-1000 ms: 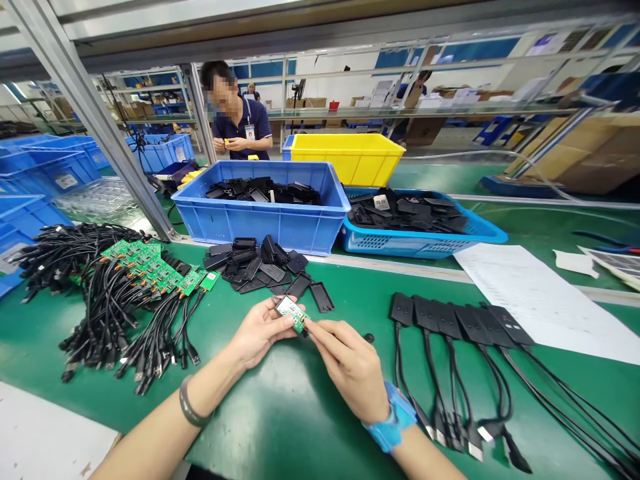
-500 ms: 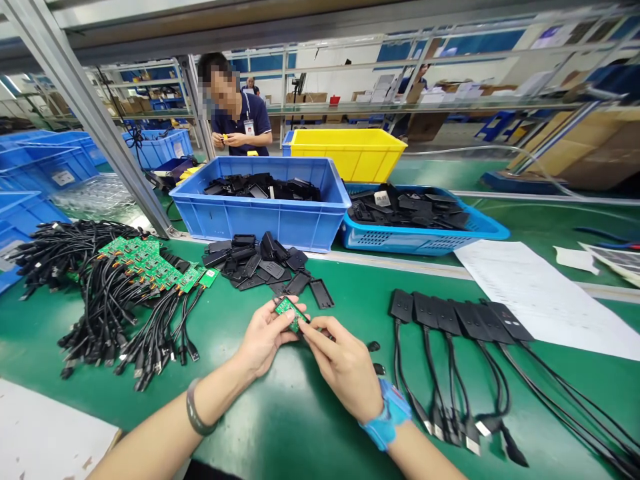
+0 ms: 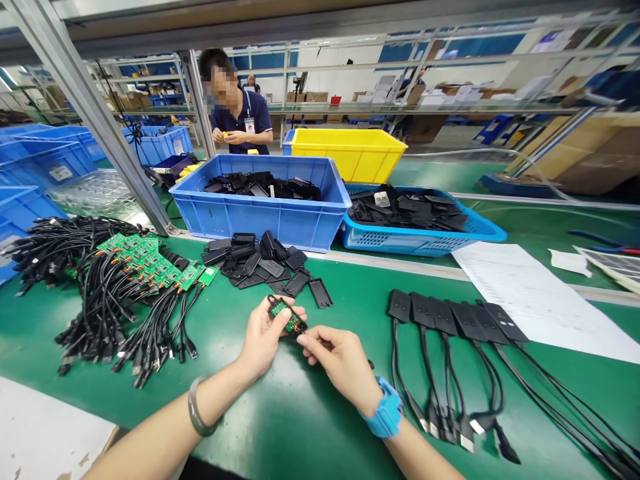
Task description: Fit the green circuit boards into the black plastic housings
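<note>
A green circuit board lies in a black plastic case half, held by my left hand with the thumb pressed on the board's face. Small coloured wires show at the board's near right end. There my right hand is closed, thumb and fingertips pinching the black cable where it leaves the case; most of the cable is hidden behind this hand. Just beyond my hands lies a loose heap of black case halves. To the left rests a pile of green boards with black USB cables.
Closed black cases with cables lie in a row at right, near white paper sheets. Behind stand a blue bin and a blue basket of black parts, and a yellow bin. A co-worker stands across the bench.
The board now sits lower inside the black case, which has tilted slightly. My right hand has moved from the board's face to its cable end.
</note>
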`<state>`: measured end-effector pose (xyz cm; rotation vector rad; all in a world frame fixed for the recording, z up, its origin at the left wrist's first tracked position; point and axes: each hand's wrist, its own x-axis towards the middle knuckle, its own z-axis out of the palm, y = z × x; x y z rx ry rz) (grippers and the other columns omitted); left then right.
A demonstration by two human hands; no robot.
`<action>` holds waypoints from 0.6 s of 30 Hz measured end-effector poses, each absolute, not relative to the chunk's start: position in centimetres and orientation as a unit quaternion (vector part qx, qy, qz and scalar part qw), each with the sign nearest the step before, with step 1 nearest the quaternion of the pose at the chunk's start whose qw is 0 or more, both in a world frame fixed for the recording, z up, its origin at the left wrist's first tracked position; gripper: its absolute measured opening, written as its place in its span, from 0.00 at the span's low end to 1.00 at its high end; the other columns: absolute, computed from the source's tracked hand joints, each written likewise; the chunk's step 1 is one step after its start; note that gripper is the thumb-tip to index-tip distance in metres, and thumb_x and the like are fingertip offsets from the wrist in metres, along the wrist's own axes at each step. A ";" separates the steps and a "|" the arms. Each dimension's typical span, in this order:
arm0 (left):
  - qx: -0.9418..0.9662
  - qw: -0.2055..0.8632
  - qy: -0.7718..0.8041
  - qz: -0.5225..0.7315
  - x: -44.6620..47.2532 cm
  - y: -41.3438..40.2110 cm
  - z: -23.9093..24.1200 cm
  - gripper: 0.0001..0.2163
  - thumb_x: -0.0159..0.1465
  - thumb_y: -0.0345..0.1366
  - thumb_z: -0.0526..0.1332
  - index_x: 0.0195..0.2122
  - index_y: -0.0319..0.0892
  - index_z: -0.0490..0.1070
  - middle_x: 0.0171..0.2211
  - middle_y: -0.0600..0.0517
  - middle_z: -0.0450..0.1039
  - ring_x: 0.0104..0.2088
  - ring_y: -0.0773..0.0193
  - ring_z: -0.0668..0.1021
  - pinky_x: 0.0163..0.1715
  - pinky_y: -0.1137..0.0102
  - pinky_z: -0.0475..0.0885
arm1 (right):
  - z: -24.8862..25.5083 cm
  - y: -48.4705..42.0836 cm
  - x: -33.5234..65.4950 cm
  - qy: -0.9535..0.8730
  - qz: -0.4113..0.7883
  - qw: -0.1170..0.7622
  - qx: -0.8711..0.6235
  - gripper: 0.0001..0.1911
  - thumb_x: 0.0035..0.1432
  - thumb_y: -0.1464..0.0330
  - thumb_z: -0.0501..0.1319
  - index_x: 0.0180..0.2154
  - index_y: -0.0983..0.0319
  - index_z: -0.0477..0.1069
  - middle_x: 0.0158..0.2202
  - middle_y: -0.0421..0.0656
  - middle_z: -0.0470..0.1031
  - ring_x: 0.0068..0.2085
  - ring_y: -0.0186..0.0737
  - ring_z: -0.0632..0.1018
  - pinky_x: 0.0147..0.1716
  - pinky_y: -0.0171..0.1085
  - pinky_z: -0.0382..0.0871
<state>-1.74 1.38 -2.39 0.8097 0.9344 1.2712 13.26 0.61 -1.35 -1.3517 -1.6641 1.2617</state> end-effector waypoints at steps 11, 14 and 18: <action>0.363 0.626 0.398 0.564 -1.9 1.2 -2.1 0.15 0.61 0.42 0.63 0.44 0.40 0.65 0.37 0.45 0.78 0.38 0.57 0.80 0.37 0.64 0.75 | -2.3 1.1 12.9 -0.576 0.579 0.297 -0.495 0.22 0.54 0.51 0.59 0.24 0.64 0.73 0.18 0.39 0.72 0.18 0.32 0.70 0.19 0.31 0.62; 0.394 0.602 0.409 0.562 -2.0 1.3 -2.0 0.15 0.61 0.43 0.63 0.43 0.39 0.65 0.37 0.45 0.78 0.38 0.57 0.80 0.39 0.63 0.75 | -2.4 1.1 12.9 -0.615 0.504 0.308 -0.522 0.20 0.56 0.55 0.58 0.21 0.62 0.70 0.18 0.39 0.72 0.19 0.32 0.70 0.21 0.31 0.62; 0.432 0.563 0.422 0.565 -1.9 1.2 -2.1 0.14 0.61 0.43 0.62 0.42 0.40 0.66 0.37 0.45 0.78 0.38 0.59 0.80 0.43 0.63 0.73 | -2.6 1.2 12.7 -0.636 0.459 0.294 -0.546 0.19 0.57 0.56 0.58 0.20 0.61 0.67 0.17 0.39 0.72 0.18 0.33 0.71 0.21 0.31 0.61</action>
